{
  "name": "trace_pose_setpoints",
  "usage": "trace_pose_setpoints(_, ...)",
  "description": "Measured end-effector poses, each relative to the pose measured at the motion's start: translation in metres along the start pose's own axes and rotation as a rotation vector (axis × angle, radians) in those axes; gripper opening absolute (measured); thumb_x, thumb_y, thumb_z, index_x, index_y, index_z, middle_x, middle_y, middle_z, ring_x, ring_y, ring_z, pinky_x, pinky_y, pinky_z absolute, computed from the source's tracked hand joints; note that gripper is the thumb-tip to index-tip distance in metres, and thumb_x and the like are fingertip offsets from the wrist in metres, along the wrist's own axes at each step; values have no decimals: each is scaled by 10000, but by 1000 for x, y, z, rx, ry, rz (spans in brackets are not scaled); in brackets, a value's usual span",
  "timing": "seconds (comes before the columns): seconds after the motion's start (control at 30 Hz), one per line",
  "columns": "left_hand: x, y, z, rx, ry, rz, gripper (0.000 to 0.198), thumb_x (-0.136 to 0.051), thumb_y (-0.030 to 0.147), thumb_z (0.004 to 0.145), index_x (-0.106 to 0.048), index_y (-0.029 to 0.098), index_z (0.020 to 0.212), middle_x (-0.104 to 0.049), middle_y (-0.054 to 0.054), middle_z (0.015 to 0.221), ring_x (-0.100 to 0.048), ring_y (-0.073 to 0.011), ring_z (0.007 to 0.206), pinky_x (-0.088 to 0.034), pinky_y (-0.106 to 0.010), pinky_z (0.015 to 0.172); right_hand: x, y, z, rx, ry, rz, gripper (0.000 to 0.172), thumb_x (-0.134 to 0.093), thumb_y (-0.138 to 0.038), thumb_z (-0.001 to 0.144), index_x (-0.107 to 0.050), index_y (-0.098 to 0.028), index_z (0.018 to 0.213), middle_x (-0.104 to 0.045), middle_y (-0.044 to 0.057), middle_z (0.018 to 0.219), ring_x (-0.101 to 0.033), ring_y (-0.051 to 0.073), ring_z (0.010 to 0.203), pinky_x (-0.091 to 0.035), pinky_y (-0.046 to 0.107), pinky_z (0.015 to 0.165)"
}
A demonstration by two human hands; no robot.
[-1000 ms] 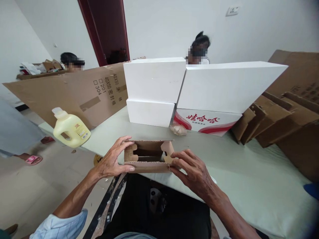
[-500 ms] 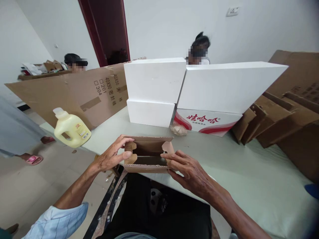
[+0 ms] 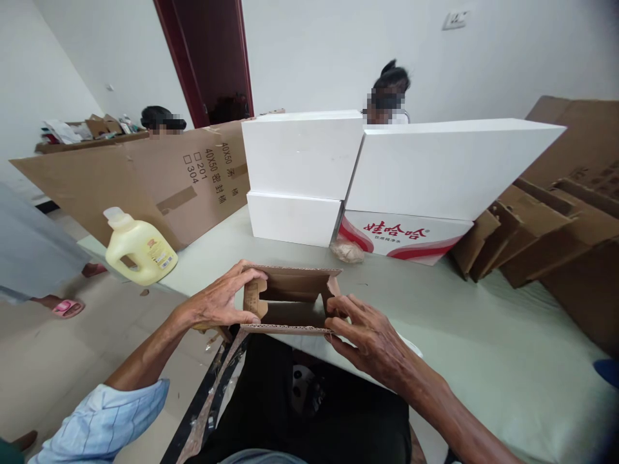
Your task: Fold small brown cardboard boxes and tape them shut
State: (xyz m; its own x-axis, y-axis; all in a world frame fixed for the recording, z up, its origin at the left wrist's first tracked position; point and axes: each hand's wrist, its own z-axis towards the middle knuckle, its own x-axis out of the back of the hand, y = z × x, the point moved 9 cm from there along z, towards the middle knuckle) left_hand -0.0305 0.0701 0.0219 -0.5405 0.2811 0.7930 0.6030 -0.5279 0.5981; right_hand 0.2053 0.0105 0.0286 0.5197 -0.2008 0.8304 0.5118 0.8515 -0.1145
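A small brown cardboard box (image 3: 290, 299) sits at the near edge of the pale green table (image 3: 483, 348), its open side facing me. My left hand (image 3: 220, 301) grips its left end, thumb on the front edge and fingers over the top. My right hand (image 3: 370, 335) clasps the right end, fingers pressed on the side flap. Notched inner flaps show inside the box at both ends.
White foam slabs (image 3: 300, 154) and a red-printed carton (image 3: 401, 235) stand behind the box. A yellow detergent bottle (image 3: 138, 248) stands left, before a large cardboard sheet (image 3: 145, 180). Folded brown cartons (image 3: 541, 225) pile at right. Two people sit behind the stacks; a pink-sandalled foot (image 3: 65, 308) is at left.
The box has tipped so its opening faces me more. The right hand's fingers have pushed the right flap inward; the left thumb has slid along the front edge.
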Motion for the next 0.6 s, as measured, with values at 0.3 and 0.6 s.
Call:
trace_pose_setpoints(0.3, 8, -27, -8, -100, 0, -315, 901, -966, 423, 670, -452, 315, 1402, -506, -77, 1388, -517, -304, 1312, -478, -502, 1152, 10, 15, -14, -82, 183, 5, 27, -640, -211, 1041, -633, -200, 1018, -596, 97, 1091, -618, 210, 917, -516, 321, 751)
trace_pose_setpoints(0.6, -6, -39, -14, -46, 227, -234, 1001, -1021, 354, 588, -375, 303, 1350, -494, -88, 1357, -547, -304, 1255, -481, -511, 1120, 10, 33, -26, -186, 280, 28, 138, -706, -249, 1003, -642, -234, 1124, -581, 97, 1100, -627, 229, 930, -576, 355, 790)
